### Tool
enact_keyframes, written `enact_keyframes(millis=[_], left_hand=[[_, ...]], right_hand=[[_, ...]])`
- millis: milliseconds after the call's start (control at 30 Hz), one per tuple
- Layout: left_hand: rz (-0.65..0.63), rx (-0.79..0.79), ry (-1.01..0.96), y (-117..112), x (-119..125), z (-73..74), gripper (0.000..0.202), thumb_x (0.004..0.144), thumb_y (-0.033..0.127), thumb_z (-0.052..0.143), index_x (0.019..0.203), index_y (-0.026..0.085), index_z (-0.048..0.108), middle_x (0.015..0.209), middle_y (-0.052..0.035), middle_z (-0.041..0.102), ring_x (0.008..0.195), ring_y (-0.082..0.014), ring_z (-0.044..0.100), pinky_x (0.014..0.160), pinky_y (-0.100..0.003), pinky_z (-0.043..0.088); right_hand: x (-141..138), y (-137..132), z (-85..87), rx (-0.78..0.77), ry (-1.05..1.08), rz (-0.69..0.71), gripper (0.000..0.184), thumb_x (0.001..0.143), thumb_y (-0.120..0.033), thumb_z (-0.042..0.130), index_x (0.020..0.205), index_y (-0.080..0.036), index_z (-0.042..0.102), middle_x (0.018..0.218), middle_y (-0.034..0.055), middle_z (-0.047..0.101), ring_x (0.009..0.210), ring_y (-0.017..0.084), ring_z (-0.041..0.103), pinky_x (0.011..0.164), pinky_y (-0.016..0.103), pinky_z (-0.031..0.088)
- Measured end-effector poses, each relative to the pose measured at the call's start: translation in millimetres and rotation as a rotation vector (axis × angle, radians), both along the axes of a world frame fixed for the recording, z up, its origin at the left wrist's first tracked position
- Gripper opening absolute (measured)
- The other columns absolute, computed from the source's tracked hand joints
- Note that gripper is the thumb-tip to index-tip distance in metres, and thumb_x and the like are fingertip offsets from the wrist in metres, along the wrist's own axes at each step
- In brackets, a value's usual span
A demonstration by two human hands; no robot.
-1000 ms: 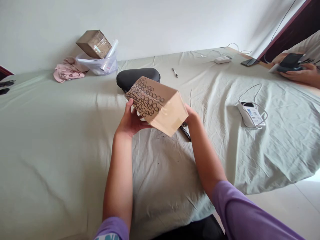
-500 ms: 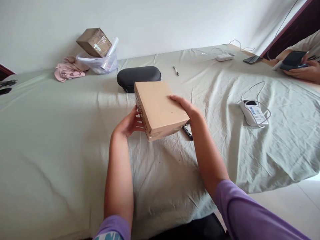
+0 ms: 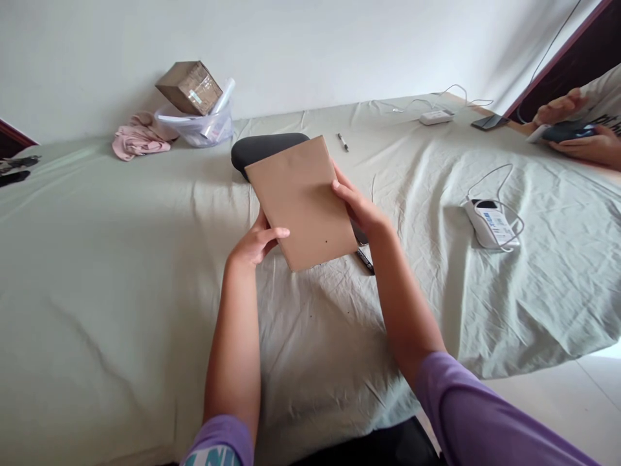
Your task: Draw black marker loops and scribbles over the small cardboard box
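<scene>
I hold a plain brown cardboard box above the green-sheeted bed, its broad blank face turned toward me. My left hand grips its lower left edge, thumb over the front. My right hand clasps the right edge with fingers on the face. A black marker lies on the sheet just under my right wrist. Behind the box sits a black oval case, partly hidden by it.
At the back left a clear bag carries a second cardboard box, beside pink cloth. A pen, a white device with cable, a charger and a phone lie right. Another person's hands hold a phone at far right.
I have turned the box in my hands: the side covered in black scribbled loops rotated away, and the plain broad face now faces me. The other person's hand lifted off their phone.
</scene>
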State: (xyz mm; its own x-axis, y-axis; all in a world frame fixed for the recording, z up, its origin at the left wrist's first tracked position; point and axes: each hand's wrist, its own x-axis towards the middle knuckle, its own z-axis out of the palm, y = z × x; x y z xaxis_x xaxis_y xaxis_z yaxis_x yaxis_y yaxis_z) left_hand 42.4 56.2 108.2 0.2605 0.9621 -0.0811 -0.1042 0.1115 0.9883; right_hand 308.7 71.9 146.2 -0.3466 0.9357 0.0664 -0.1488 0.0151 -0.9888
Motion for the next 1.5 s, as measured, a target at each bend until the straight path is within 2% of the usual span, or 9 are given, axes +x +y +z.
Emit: enact_keyframes(millis=[100, 200, 433, 767, 933, 1067, 1200, 1267, 1500], left_hand=[[0.0, 0.085, -0.057, -0.8, -7.1, -2.1, 0.099, 0.053, 0.032, 0.102, 0.142, 0.026, 0.061, 0.149, -0.0122, 0.073, 0.147, -0.0399, 0.063, 0.115, -0.047, 0.058], [0.005, 0.096, -0.047, -2.2, -14.1, -2.3, 0.09, 0.051, 0.033, 0.106, 0.131, 0.024, 0.065, 0.136, -0.0135, 0.078, 0.138, -0.0423, 0.068, 0.111, -0.051, 0.059], [0.008, 0.073, -0.034, -0.6, -15.3, -1.2, 0.093, 0.056, 0.03, 0.108, 0.137, 0.025, 0.062, 0.139, -0.0137, 0.077, 0.147, -0.043, 0.064, 0.117, -0.053, 0.06], [-0.025, 0.023, -0.023, 1.1, -15.3, -5.4, 0.096, 0.061, 0.029, 0.109, 0.144, 0.023, 0.061, 0.153, -0.0179, 0.073, 0.155, -0.0459, 0.06, 0.121, -0.056, 0.06], [-0.044, -0.029, 0.056, -2.7, -18.2, 2.0, 0.108, 0.069, 0.03, 0.105, 0.163, 0.028, 0.051, 0.165, -0.0164, 0.064, 0.158, -0.0434, 0.057, 0.12, -0.056, 0.063], [0.006, -0.017, 0.139, -5.3, -13.2, 13.6, 0.143, 0.077, 0.039, 0.102, 0.183, 0.047, 0.006, 0.175, -0.0121, 0.054, 0.156, -0.039, 0.059, 0.114, -0.058, 0.067], [0.006, 0.082, 0.172, -5.4, -6.4, 20.4, 0.147, 0.078, 0.07, 0.098, 0.18, 0.061, -0.009, 0.195, -0.004, 0.018, 0.168, -0.0481, 0.042, 0.115, -0.069, 0.063], [-0.031, 0.103, 0.173, -4.1, -5.6, 20.6, 0.15, 0.075, 0.075, 0.098, 0.179, 0.063, -0.009, 0.196, -0.0021, 0.011, 0.171, -0.0525, 0.034, 0.116, -0.073, 0.061], [-0.19, 0.357, 0.026, -1.9, -10.1, 16.8, 0.157, 0.065, 0.063, 0.105, 0.183, 0.055, 0.001, 0.19, -0.0081, 0.031, 0.169, -0.0469, 0.04, 0.134, -0.066, 0.044]], right_hand=[[5.7, -5.9, 9.9, 0.155, -0.07, 0.107, 0.12, 0.079, -0.057, 0.095, 0.182, -0.041, 0.036, 0.18, 0.0018, 0.051, 0.17, 0.036, 0.042, 0.138, 0.054, 0.042], [10.4, -9.2, 17.3, 0.266, -0.125, 0.154, 0.129, 0.075, -0.053, 0.099, 0.184, -0.036, 0.031, 0.187, 0.0053, 0.04, 0.175, 0.04, 0.032, 0.14, 0.056, 0.039], [32.8, -1.4, 17.3, 0.428, -0.262, 0.157, 0.11, 0.078, -0.051, 0.094, 0.176, -0.044, 0.047, 0.195, -0.0044, 0.016, 0.182, 0.041, 0.007, 0.142, 0.064, 0.03], [37.0, -5.5, 21.5, 0.434, -0.299, 0.119, 0.096, 0.084, -0.047, 0.092, 0.172, -0.041, 0.054, 0.194, -0.0028, 0.021, 0.182, 0.041, 0.006, 0.143, 0.063, 0.028], [33.6, -6.5, 18.9, 0.364, -0.296, 0.066, 0.123, 0.079, -0.045, 0.097, 0.184, -0.039, 0.032, 0.193, 0.0034, 0.024, 0.175, 0.043, 0.03, 0.14, 0.06, 0.038], [24.8, -4.0, 12.4, 0.248, -0.272, -0.041, 0.148, 0.077, -0.047, 0.1, 0.189, -0.035, 0.003, 0.188, 0.0111, 0.034, 0.162, 0.041, 0.051, 0.138, 0.057, 0.043], [12.2, -0.5, 12.8, 0.295, -0.251, 0.001, 0.145, 0.071, -0.057, 0.104, 0.186, -0.024, 0.023, 0.181, 0.0139, 0.048, 0.165, 0.044, 0.047, 0.142, 0.056, 0.039], [9.7, -2.4, 16.4, 0.321, -0.243, 0.035, 0.137, 0.072, -0.063, 0.103, 0.184, -0.025, 0.032, 0.178, 0.0118, 0.053, 0.167, 0.045, 0.044, 0.142, 0.057, 0.039], [18.9, -12.3, 19.3, 0.191, -0.068, 0.113, 0.114, 0.086, -0.076, 0.085, 0.181, -0.035, 0.04, 0.16, 0.0056, 0.071, 0.152, 0.041, 0.064, 0.132, 0.056, 0.052]])
